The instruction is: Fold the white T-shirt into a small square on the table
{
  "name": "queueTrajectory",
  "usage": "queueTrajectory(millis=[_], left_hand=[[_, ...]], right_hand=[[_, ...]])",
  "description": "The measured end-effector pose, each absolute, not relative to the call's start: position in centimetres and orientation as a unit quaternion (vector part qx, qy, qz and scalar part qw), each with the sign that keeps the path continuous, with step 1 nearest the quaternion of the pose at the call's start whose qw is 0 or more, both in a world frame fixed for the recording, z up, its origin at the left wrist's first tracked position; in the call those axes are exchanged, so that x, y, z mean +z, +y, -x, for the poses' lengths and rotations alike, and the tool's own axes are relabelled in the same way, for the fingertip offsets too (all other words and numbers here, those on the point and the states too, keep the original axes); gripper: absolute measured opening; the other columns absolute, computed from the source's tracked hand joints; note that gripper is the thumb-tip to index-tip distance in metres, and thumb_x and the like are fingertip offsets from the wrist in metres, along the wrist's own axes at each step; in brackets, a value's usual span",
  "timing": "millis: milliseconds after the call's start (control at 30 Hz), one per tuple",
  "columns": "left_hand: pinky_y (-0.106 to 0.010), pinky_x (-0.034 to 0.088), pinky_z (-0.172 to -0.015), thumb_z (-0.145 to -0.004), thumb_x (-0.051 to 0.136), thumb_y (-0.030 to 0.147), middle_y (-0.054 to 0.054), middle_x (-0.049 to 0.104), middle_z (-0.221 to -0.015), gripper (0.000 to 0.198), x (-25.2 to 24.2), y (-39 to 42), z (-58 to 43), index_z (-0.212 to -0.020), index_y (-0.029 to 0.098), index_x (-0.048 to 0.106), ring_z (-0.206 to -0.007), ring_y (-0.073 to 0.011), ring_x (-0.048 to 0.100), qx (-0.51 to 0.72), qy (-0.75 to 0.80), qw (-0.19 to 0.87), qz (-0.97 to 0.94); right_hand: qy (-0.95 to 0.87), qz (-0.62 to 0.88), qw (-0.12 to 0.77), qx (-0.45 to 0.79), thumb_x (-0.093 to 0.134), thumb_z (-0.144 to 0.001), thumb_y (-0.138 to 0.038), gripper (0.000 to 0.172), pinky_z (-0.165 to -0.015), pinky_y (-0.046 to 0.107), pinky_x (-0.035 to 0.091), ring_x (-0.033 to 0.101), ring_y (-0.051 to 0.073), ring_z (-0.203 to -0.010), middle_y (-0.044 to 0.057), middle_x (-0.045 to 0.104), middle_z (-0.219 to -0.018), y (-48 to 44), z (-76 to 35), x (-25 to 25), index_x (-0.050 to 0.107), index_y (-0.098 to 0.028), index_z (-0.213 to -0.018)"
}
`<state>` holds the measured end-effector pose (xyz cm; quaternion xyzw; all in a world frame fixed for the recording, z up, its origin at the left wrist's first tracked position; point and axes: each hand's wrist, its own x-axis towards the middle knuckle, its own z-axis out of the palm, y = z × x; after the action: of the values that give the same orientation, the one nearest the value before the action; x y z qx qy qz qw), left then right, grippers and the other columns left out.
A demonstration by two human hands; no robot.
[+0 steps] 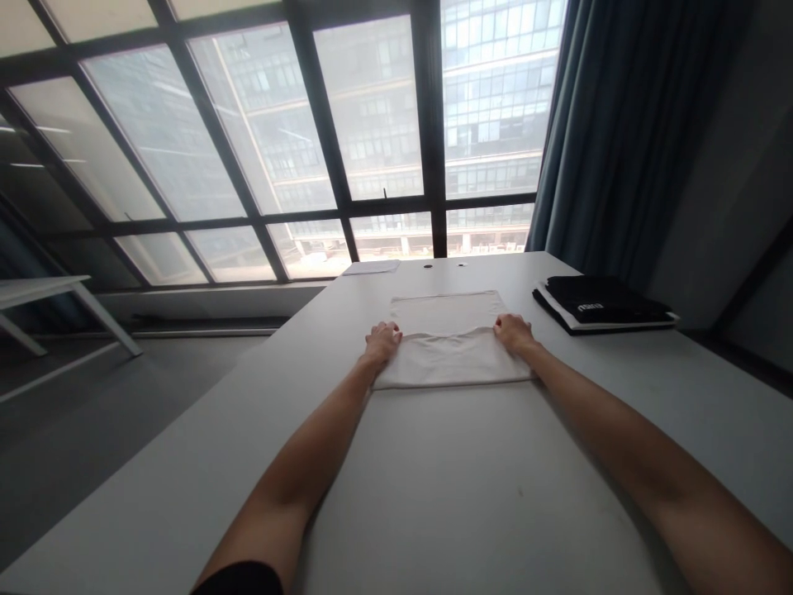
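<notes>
A white cloth garment (455,364) lies on the white table (446,463), its near part folded over so that a slack, slightly wrinkled edge runs across its middle. The far part lies flat beyond that edge. At the left end of the edge, my left hand (382,342) is closed on the fabric with bent fingers. My right hand (514,333) grips the opposite end, fingers curled in. Both arms reach forward on either side of the garment. What kind of garment it is cannot be made out in this folded state.
Right of the garment sits a stack of folded black and white clothes (604,304), white lettering on top. A flat white sheet (372,268) lies at the table's far left corner. Another table (46,287) stands to the left. Windows (372,107) and a dark curtain (619,140) are behind.
</notes>
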<state>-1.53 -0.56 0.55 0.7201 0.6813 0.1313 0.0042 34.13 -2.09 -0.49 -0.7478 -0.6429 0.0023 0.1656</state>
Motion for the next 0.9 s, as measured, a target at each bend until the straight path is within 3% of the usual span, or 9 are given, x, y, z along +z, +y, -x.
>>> queueTrajectory(millis=[200, 467, 667, 900], left_hand=[[-0.028, 0.05, -0.085, -0.092, 0.063, 0.038, -0.01, 0.073, -0.102, 0.021, 1.6, 0.3, 3.4, -0.095, 0.019, 0.07, -0.098, -0.0235, 0.068, 0.07, 0.678, 0.052, -0.73], [-0.032, 0.046, -0.097, -0.098, 0.052, 0.036, -0.016, 0.069, -0.117, 0.024, 0.1, 0.1, 2.6, -0.1, 0.017, 0.067, -0.113, -0.0263, 0.063, 0.107, 0.658, 0.023, -0.745], [-0.029, 0.048, -0.086, -0.103, 0.047, 0.034, -0.01, 0.072, -0.104, 0.02, 0.9, -0.4, 2.6, -0.11, 0.02, 0.06, -0.101, -0.0232, 0.067, 0.167, 0.631, 0.022, -0.757], [-0.03, 0.048, -0.087, -0.106, 0.037, 0.033, -0.009, 0.071, -0.107, 0.025, 0.6, -0.5, 2.6, -0.116, 0.02, 0.056, -0.102, -0.0225, 0.066, 0.221, 0.642, 0.001, -0.735]], right_hand=[[-0.645, 0.755, 0.111, 0.055, 0.06, -0.092, -0.036, 0.025, -0.092, 0.044, 0.046, 0.065, 0.03, -0.109, 0.015, 0.074, -0.111, -2.2, -36.2, 1.0, 0.074, -0.018, -0.103], [-0.689, 0.714, 0.115, 0.048, 0.052, -0.098, -0.031, 0.027, -0.083, 0.03, 0.046, 0.068, 0.025, -0.104, 0.016, 0.073, -0.113, -2.6, -37.5, 0.3, 0.07, -0.015, -0.109], [-0.705, 0.695, 0.141, 0.021, 0.043, -0.103, -0.032, 0.03, -0.085, 0.033, 0.043, 0.066, 0.028, -0.106, 0.018, 0.071, -0.117, -2.5, -37.7, 0.4, 0.062, -0.015, -0.12], [-0.703, 0.679, 0.212, -0.009, 0.039, -0.105, -0.032, 0.03, -0.08, 0.031, 0.042, 0.066, 0.027, -0.101, 0.015, 0.072, -0.111, -1.8, -37.8, 0.9, 0.061, -0.017, -0.12]])
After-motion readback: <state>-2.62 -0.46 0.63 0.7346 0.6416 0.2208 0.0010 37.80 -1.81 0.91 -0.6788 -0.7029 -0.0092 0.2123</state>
